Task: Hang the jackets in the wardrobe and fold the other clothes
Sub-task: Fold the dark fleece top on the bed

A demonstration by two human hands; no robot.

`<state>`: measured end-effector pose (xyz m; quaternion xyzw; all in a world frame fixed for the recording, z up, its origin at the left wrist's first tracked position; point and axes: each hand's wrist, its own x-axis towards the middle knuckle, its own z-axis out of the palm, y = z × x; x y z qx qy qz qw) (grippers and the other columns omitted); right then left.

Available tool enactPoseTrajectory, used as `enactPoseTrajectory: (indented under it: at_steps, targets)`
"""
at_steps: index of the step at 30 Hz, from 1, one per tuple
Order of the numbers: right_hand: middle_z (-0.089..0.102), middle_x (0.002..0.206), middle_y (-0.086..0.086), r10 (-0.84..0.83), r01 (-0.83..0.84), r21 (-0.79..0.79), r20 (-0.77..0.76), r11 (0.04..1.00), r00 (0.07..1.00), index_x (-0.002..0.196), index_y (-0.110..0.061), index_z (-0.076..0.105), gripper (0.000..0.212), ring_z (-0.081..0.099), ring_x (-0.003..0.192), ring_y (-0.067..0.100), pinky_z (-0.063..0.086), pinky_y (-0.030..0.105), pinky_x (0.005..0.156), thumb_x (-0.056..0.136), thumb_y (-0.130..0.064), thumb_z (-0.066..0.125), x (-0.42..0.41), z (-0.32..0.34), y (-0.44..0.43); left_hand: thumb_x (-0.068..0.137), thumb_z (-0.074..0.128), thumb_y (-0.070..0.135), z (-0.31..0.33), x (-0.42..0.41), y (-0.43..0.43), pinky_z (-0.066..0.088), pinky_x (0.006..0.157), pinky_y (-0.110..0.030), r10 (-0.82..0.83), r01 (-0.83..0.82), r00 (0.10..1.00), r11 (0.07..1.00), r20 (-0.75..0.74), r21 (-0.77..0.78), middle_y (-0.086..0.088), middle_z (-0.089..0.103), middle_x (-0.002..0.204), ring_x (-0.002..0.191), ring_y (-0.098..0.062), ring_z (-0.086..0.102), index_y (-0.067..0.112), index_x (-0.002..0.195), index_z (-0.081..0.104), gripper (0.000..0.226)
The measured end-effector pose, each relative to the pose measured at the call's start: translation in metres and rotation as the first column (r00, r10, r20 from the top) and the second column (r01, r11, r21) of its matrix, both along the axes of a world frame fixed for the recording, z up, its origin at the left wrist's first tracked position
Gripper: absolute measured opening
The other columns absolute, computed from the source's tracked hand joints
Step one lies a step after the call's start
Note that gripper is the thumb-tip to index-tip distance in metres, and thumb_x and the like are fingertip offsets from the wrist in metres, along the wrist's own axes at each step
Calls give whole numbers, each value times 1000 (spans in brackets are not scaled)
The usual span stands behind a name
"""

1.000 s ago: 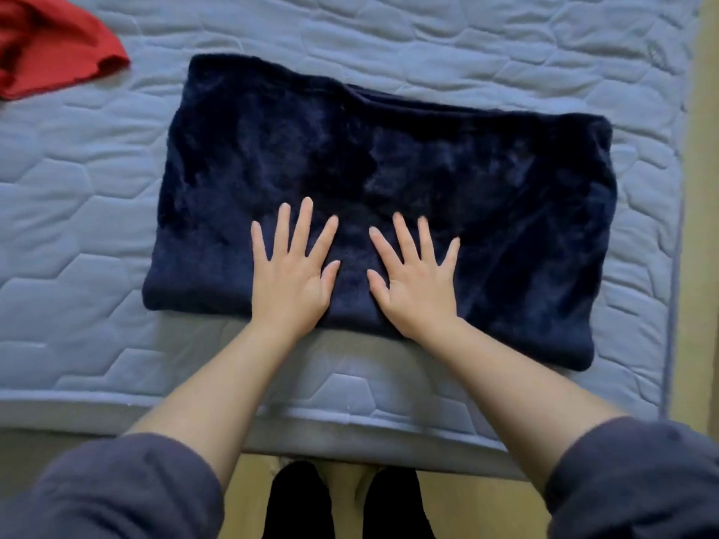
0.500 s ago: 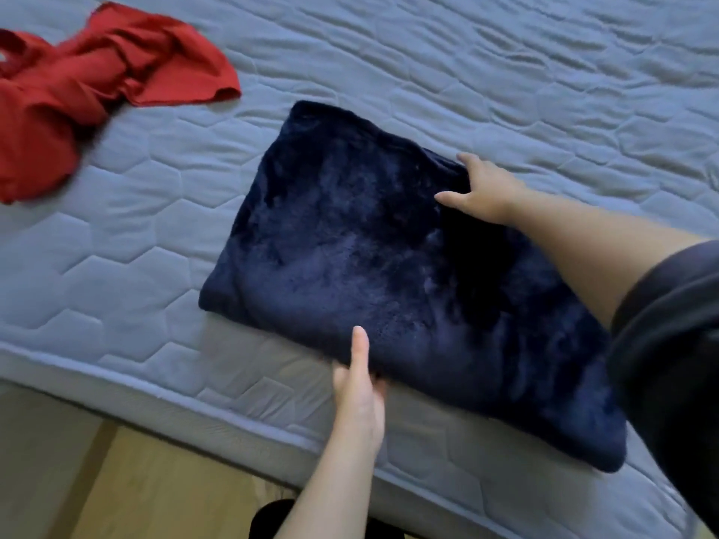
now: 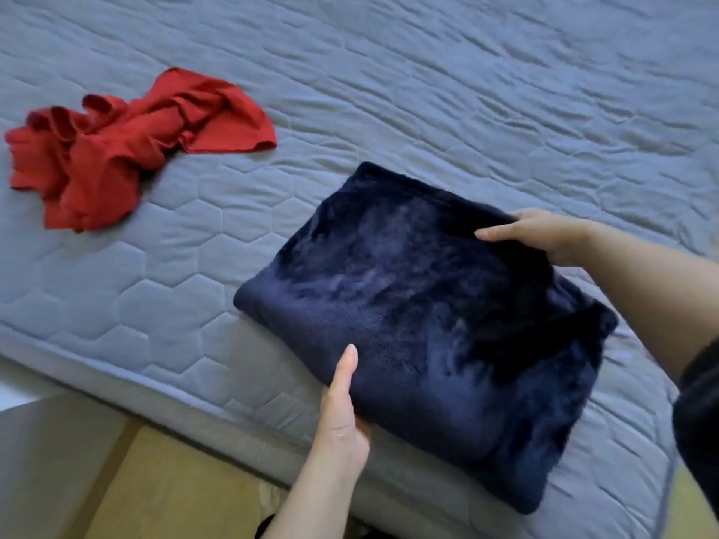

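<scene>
1. The folded navy fleece garment (image 3: 428, 317) lies on the mattress (image 3: 155, 297), close to its front edge and toward its right-hand end.
2. Change: a second ago both palms lay flat on top of the fold, fingers spread, pressing it down. They have since moved to opposite edges.
3. The left hand (image 3: 342, 414) now pinches the near edge, thumb on top and fingers tucked underneath.
4. The right hand (image 3: 544, 233) grips the far edge, thumb laid across the top and fingers curled behind the fold.
5. Whether the bundle has left the mattress cannot be told; the near edge looks slightly raised.
6. Judgement: smoothing is finished and this item counts as folded. The two-sided grip suggests it is about to be carried or set aside as one piece.
7. Caution: thick, soft pile may sag or unfold if the middle is unsupported.
8. A crumpled red garment (image 3: 116, 149) lies well apart, toward the mattress's left edge, still unfolded.
</scene>
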<state>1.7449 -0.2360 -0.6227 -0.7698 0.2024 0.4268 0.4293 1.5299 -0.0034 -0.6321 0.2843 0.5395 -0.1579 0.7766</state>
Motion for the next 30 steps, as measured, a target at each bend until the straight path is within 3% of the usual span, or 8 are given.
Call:
enactPoseTrajectory:
  at_steps: [6, 12, 15, 18, 22, 24, 28, 30]
  targets:
    - [74, 94, 0, -169, 151, 135, 130, 979, 977, 105, -13, 67, 20, 70, 82, 11, 55, 26, 75, 86, -21, 64, 20, 117, -35, 65, 69, 47, 98, 108, 31, 52, 80, -32, -321, 294, 924, 944, 206, 152, -9, 73, 103, 95, -20, 69, 9, 111, 67, 60]
    - [70, 102, -5, -328, 268, 204, 373, 942, 868, 105, -18, 65, 17, 63, 97, 10, 46, 30, 90, 88, -17, 62, 19, 246, -85, 79, 67, 46, 224, 235, 25, 48, 97, -34, -658, 487, 636, 748, 403, 452, -1, 71, 111, 104, -14, 66, 13, 119, 64, 52]
    - [68, 113, 0, -322, 293, 134, 430, 947, 844, 106, -20, 65, 21, 60, 109, 17, 44, 37, 101, 86, -18, 67, -4, 264, -100, 82, 63, 51, 255, 257, 19, 52, 86, -32, -785, 516, 525, 600, 327, 612, 6, 71, 108, 101, -10, 65, 20, 120, 62, 49]
    - [68, 102, -2, -318, 312, 89, 451, 946, 834, 110, -17, 61, 26, 63, 95, 13, 51, 18, 78, 85, -16, 68, -48, 247, -101, 83, 61, 53, 253, 242, 8, 49, 71, -28, -860, 526, 446, 477, 249, 704, 9, 69, 102, 93, -6, 64, 26, 106, 63, 36]
    - [70, 97, 2, -329, 342, 32, 371, 939, 868, 108, -9, 63, 28, 67, 81, 7, 53, 18, 71, 81, -10, 72, -148, 158, -79, 75, 65, 58, 180, 173, 14, 47, 77, -27, -930, 631, 351, 324, 112, 705, 12, 66, 95, 86, -4, 61, 32, 92, 62, 32]
    - [71, 94, 5, -318, 334, -21, 253, 942, 914, 102, -8, 65, 21, 64, 74, 4, 50, 13, 64, 82, -12, 72, -218, 92, -61, 76, 67, 55, 120, 119, 28, 48, 71, -25, -951, 715, 307, 209, -32, 667, 6, 66, 88, 81, -8, 61, 25, 91, 63, 33]
    - [71, 97, 6, -279, 278, -15, -50, 960, 959, 106, -6, 67, 23, 62, 81, 9, 48, 16, 70, 85, -15, 70, -347, -8, -14, 86, 66, 36, 24, 3, 63, 41, 57, -27, -956, 846, 124, -39, -267, 532, -1, 62, 70, 70, -15, 55, 6, 74, 63, 33]
    - [68, 106, 4, -287, 285, -49, -48, 957, 957, 114, -8, 63, 33, 62, 93, 12, 50, 22, 79, 83, -17, 72, -374, -35, -3, 82, 68, 39, 4, -21, 72, 34, 57, -31, -941, 832, 131, -67, -313, 550, -4, 56, 67, 66, -16, 49, 2, 73, 58, 40]
